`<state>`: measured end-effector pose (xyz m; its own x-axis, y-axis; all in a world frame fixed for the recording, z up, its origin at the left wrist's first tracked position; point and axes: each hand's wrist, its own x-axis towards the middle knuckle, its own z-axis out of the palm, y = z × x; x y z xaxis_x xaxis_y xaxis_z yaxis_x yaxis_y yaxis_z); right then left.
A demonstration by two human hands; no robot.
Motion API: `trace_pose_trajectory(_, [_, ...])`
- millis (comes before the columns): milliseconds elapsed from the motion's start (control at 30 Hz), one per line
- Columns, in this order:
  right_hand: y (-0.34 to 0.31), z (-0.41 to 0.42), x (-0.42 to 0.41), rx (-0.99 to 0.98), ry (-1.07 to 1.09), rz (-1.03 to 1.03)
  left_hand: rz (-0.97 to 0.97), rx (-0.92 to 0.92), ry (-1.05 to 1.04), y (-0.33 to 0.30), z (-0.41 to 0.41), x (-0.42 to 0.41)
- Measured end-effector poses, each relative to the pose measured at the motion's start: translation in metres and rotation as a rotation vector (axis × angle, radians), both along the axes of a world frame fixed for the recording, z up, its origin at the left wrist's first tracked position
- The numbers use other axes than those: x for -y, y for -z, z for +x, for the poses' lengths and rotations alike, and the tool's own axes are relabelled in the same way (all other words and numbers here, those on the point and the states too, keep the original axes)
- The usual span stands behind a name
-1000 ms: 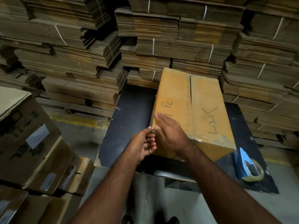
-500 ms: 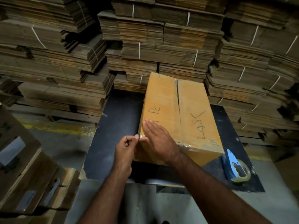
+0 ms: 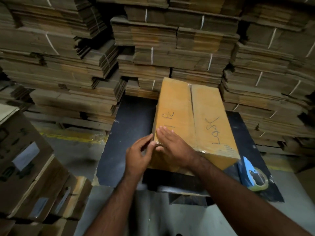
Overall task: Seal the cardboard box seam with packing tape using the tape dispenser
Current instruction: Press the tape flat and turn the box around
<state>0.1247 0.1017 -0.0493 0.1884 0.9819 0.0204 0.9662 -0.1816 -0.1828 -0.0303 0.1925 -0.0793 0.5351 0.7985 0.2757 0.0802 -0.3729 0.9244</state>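
A long yellow-brown cardboard box [image 3: 202,120] lies on a dark table [image 3: 129,133], its top seam running away from me with handwriting on both flaps. Clear tape glints along the near top edge. My right hand [image 3: 172,147] lies flat, fingers together, on the box's near left corner. My left hand [image 3: 138,155] presses against the box's left side at that same corner, fingers loosely curled, with nothing visibly in it. The blue tape dispenser [image 3: 252,174] with its roll lies on the table right of the box, untouched.
Tall stacks of strapped flat cardboard [image 3: 170,48] fill the background behind and beside the table. Brown cartons [image 3: 25,167] are piled at the left on the grey floor. A yellow floor line [image 3: 71,135] runs left of the table.
My left hand has opened from a pinch at the corner and now rests against the box's side. My right hand stays flat on the corner. The camera view shifted slightly.
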Motion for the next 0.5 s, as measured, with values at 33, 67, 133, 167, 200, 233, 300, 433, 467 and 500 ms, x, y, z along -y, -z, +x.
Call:
trace_pose_trajectory(33, [-0.002,0.001,0.006,-0.019,0.032,0.026,0.048,-0.007,0.048,-0.002,0.004,-0.001])
trace_pose_trajectory(67, [-0.003,0.001,0.012,0.004,0.062,0.071,0.103,-0.029,0.11,-0.002,0.009,-0.001])
trace_pose_trajectory(133, [0.0,-0.001,0.023,0.109,0.077,0.147,0.214,-0.105,0.224,0.007,0.018,-0.001])
trace_pose_trajectory(167, [0.005,-0.002,0.027,0.146,0.084,0.159,0.283,-0.135,0.256,0.016,0.02,-0.004])
trace_pose_trajectory(200, [0.009,-0.003,0.028,0.177,0.091,0.167,0.36,-0.157,0.275,0.024,0.021,-0.009])
trace_pose_trajectory(233, [0.012,-0.003,0.026,0.203,0.099,0.172,0.428,-0.181,0.288,0.028,0.02,-0.014])
trace_pose_trajectory(300, [0.012,-0.002,0.022,0.199,0.095,0.143,0.514,-0.22,0.325,0.029,0.018,-0.022])
trace_pose_trajectory(433, [0.008,0.008,0.031,0.113,0.086,0.119,0.528,-0.249,0.405,0.011,0.015,-0.028])
trace_pose_trajectory(467, [0.006,0.012,0.033,0.117,0.111,0.139,0.522,-0.259,0.41,0.008,0.017,-0.031])
trace_pose_trajectory(500, [0.006,0.016,0.035,0.14,0.129,0.159,0.525,-0.276,0.415,0.008,0.02,-0.035])
